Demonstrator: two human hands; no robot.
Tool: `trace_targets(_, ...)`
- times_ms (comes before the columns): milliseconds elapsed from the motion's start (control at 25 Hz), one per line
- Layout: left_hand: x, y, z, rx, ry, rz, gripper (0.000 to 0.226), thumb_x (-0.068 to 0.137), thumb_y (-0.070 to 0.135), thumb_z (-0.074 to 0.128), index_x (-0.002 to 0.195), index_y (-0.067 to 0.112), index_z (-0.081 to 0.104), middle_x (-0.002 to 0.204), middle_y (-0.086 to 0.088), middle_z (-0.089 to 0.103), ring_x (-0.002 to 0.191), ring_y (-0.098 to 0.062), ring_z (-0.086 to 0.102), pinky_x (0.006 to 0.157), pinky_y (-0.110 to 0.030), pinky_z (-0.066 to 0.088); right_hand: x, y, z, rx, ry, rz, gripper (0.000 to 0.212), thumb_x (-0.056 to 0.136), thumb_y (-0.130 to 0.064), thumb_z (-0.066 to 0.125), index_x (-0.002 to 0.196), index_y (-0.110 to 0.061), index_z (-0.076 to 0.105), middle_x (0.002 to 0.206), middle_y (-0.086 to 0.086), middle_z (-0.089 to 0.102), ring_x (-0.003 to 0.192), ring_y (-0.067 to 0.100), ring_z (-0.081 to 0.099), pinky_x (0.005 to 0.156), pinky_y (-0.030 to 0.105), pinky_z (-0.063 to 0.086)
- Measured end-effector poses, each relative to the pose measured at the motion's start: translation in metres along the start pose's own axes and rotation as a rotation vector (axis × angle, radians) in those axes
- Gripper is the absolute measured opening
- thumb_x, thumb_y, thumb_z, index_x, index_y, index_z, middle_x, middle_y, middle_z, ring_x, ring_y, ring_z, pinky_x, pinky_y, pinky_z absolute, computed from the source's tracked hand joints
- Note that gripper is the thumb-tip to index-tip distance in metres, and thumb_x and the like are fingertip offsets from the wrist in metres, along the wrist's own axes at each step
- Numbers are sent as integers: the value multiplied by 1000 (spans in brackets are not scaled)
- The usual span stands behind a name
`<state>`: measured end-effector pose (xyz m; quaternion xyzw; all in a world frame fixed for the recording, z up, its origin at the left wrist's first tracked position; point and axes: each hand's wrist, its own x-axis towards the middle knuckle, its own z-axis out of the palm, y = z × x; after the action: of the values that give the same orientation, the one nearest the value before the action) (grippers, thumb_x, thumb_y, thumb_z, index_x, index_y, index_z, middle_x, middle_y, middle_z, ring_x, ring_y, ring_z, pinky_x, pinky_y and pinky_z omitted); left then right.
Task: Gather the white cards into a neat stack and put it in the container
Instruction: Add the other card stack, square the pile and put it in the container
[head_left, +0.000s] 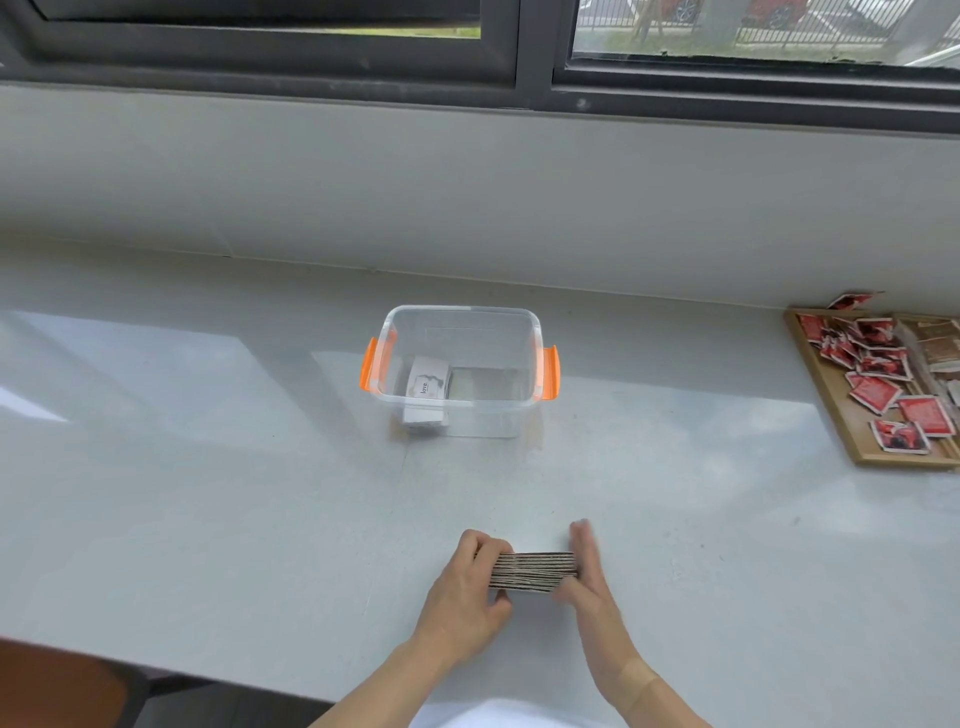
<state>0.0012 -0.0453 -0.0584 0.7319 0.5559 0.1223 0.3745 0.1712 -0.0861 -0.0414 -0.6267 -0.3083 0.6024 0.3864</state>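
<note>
A thick stack of white cards (535, 570) stands on edge on the white counter near its front edge, its card edges facing me. My left hand (467, 592) grips the stack's left end with fingers curled over the top. My right hand (584, 566) presses flat against the right end, fingers straight. Farther back in the middle stands a clear plastic container (457, 322) with orange side latches. Inside it, at the left, lies a smaller stack of white cards (427, 387) with the word "love" on top.
A wooden tray (826, 410) with several red sachets and brown packets sits at the right edge of the counter. A grey wall and dark window frame run along the back. A brown chair seat (52, 680) shows at the lower left.
</note>
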Motion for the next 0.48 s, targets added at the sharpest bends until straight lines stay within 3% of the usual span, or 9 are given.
trace_targets(80, -1, -2, 0, -4, 2, -7, 41, 73, 18, 56, 112, 28, 51, 112, 12, 40, 87, -12, 56, 72, -33, 53, 1, 3, 2, -50, -84, 22, 90, 71, -12, 49, 149, -37, 13, 152, -20, 23, 136, -1, 24, 101, 23, 28)
trace_targets(160, -1, -3, -1, 1, -5, 5, 41, 73, 17, 56, 111, 29, 51, 112, 12, 40, 88, -12, 56, 73, -35, 53, 3, 5, -2, -155, -106, -14, 94, 70, -9, 53, 149, -38, 11, 151, -20, 24, 139, 2, 23, 101, 21, 33)
trace_targets(280, -1, -4, -2, 3, -14, 12, 42, 74, 16, 56, 113, 30, 51, 112, 13, 41, 89, -10, 56, 74, -35, 53, 7, 8, -8, -656, -87, -234, 95, 71, -16, 67, 147, -42, 15, 148, -29, 20, 135, -8, 22, 100, 17, 35)
trace_targets(360, 0, -6, -2, 10, -25, 21, 41, 75, 16, 57, 114, 29, 51, 113, 12, 41, 90, -11, 56, 74, -36, 52, 10, 7, -5, -935, -26, -394, 80, 71, -29, 71, 140, -41, 33, 140, -26, 31, 125, -2, 36, 88, 18, 44)
trace_targets(480, 1, -7, -6, 39, -33, 44, 40, 77, 18, 58, 115, 28, 52, 114, 10, 45, 94, -13, 56, 77, -36, 52, 20, 3, -3, -1084, 9, -480, 46, 76, -37, 71, 118, -37, 53, 119, -18, 50, 105, 9, 50, 70, 25, 50)
